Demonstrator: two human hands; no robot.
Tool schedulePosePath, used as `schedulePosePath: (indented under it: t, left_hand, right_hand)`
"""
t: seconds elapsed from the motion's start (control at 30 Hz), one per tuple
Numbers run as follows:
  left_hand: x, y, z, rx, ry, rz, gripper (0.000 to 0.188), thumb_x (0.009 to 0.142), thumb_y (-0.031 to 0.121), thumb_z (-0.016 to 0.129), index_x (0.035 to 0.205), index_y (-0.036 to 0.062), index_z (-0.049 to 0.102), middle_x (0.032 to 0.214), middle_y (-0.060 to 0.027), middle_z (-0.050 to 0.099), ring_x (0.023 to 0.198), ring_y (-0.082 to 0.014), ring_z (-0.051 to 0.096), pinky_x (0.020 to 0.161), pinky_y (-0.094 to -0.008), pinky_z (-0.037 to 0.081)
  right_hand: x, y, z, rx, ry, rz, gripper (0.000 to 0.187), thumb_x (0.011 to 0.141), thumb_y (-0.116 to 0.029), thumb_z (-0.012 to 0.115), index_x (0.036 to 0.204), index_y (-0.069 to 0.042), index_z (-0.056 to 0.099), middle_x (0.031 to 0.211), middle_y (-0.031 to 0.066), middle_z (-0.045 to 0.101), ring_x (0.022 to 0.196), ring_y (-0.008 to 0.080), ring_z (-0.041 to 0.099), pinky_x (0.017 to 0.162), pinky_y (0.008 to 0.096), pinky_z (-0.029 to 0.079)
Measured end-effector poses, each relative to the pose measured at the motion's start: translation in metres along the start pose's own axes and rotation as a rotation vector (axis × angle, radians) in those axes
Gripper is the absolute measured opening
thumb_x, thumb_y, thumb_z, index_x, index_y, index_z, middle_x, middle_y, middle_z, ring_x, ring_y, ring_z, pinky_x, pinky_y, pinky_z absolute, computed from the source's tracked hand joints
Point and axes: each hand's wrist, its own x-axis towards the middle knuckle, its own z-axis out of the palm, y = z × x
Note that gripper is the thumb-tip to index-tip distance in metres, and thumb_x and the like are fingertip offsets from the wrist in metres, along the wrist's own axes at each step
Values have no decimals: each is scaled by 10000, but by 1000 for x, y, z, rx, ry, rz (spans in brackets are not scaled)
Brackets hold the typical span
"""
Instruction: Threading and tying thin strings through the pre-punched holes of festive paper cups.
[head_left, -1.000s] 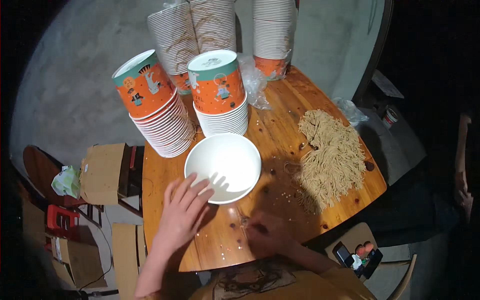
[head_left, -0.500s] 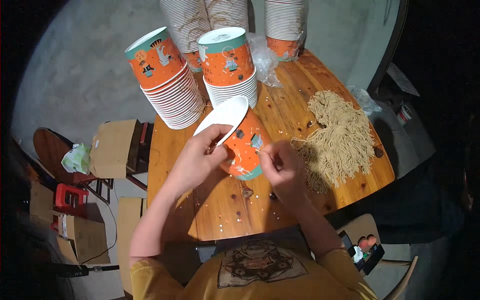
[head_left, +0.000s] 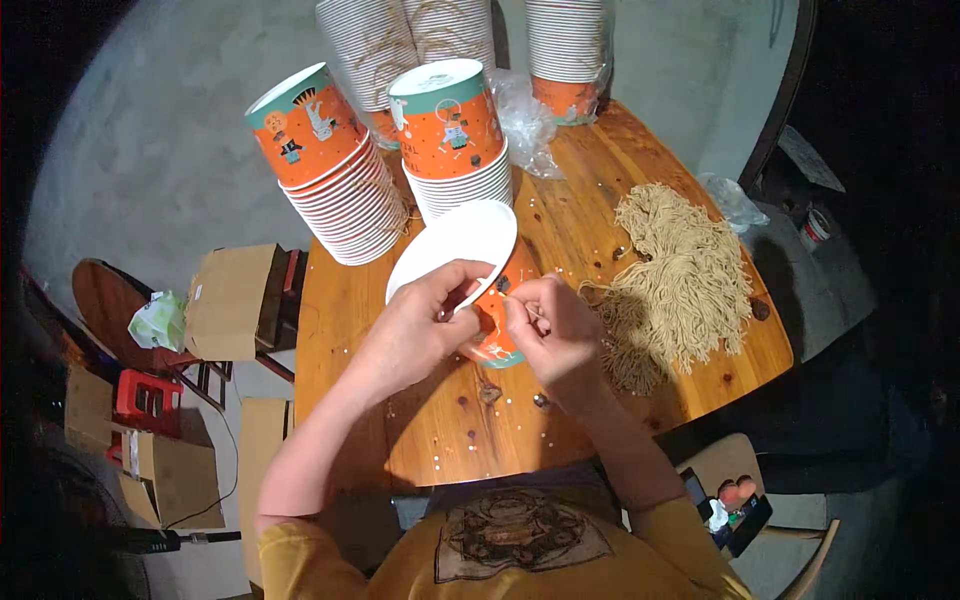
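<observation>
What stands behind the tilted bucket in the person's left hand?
Directly behind stands an upturned bucket stack, with a second stack to its left. The tilted bucket hides part of the first stack's base.

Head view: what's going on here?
A person's left hand grips the rim of a tilted orange paper bucket over a wooden table. The right hand pinches what looks like a thin cord at the bucket's outer side, just below the rim. Two upside-down bucket stacks stand behind; a beige cord pile lies to the right.
</observation>
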Motion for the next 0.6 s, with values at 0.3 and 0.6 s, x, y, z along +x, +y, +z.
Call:
schedulePosePath:
  t: [0.3,0.6]
  left_hand:
    - [4,5,8,100,-12,39,340,841,41,541,1173,-28,515,868,-65,578,755,-112,584,659,-273,557]
    - [5,9,9,68,-26,13,360,838,53,544,1187,-29,507,866,-66,558,746,-119,578,647,-273,572]
  right_hand:
    - [-3,14,3,27,42,-22,146,801,14,646,880,-40,535,734,54,560,568,105,536,491,256,421]
    - [-2,15,-3,-49,-28,5,203,782,8,651,879,-57,484,738,81,548,586,211,597,506,328,469]
